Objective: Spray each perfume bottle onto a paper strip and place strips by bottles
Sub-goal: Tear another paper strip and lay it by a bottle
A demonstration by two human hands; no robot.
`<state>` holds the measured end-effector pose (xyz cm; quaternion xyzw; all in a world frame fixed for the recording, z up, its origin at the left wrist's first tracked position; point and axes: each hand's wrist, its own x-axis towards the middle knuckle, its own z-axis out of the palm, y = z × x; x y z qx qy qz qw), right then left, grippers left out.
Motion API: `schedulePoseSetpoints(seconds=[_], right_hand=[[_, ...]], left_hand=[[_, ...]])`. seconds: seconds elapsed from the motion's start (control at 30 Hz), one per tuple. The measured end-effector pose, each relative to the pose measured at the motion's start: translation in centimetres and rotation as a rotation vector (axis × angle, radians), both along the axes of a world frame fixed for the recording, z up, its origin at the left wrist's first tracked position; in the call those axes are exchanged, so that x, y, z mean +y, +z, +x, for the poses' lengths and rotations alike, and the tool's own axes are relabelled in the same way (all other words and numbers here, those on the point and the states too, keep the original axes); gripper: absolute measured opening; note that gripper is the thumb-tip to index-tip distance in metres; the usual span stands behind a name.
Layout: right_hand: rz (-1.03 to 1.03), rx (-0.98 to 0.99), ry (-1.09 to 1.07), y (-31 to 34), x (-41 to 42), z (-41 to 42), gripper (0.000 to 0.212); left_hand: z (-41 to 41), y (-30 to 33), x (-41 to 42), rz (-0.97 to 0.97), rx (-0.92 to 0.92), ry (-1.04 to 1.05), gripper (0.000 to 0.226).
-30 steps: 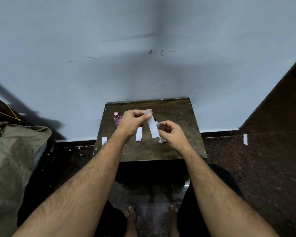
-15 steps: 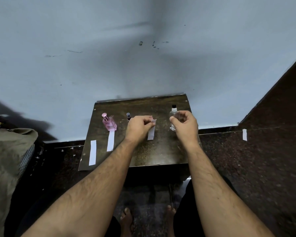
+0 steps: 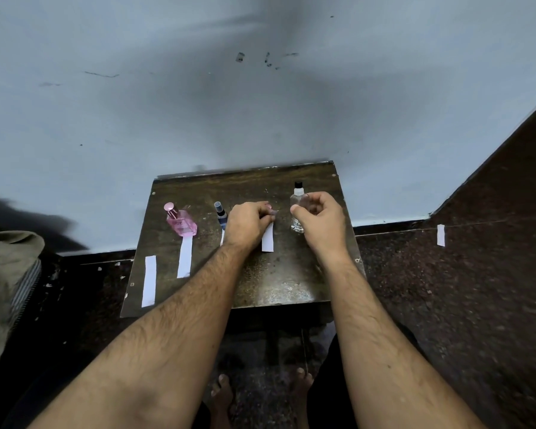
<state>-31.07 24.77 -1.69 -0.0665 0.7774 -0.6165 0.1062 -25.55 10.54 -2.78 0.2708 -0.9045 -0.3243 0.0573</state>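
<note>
Dark wooden table (image 3: 260, 283) against blue wall (image 3: 167, 119) | left hand (image 3: 248, 222) pinches strip (image 3: 268, 238) | right hand (image 3: 321, 219) grips clear bottle (image 3: 297, 209)

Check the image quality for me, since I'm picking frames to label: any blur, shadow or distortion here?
Head view: dim, with broad soft shadows on the wall; wide-angle bending at the edges; left hand, paper strip and clear bottle reasonably sharp; frame corners smeared.
</note>
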Motion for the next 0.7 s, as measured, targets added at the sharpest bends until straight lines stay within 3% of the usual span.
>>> schedulePoseSetpoints(seconds=[0.43, 0.7], right_hand=[[0.027, -0.014, 0.028, 0.4, 0.2, 0.4, 0.019], [-0.008, -0.004, 0.065, 1.3, 1.0, 1.6, 0.020]], left_hand=[[0.4, 0.4, 0.1, 0.043, -0.040, -0.026, 0.018], [3.1, 2.4, 1.2, 0.243, 0.065, 0.178, 0.017]])
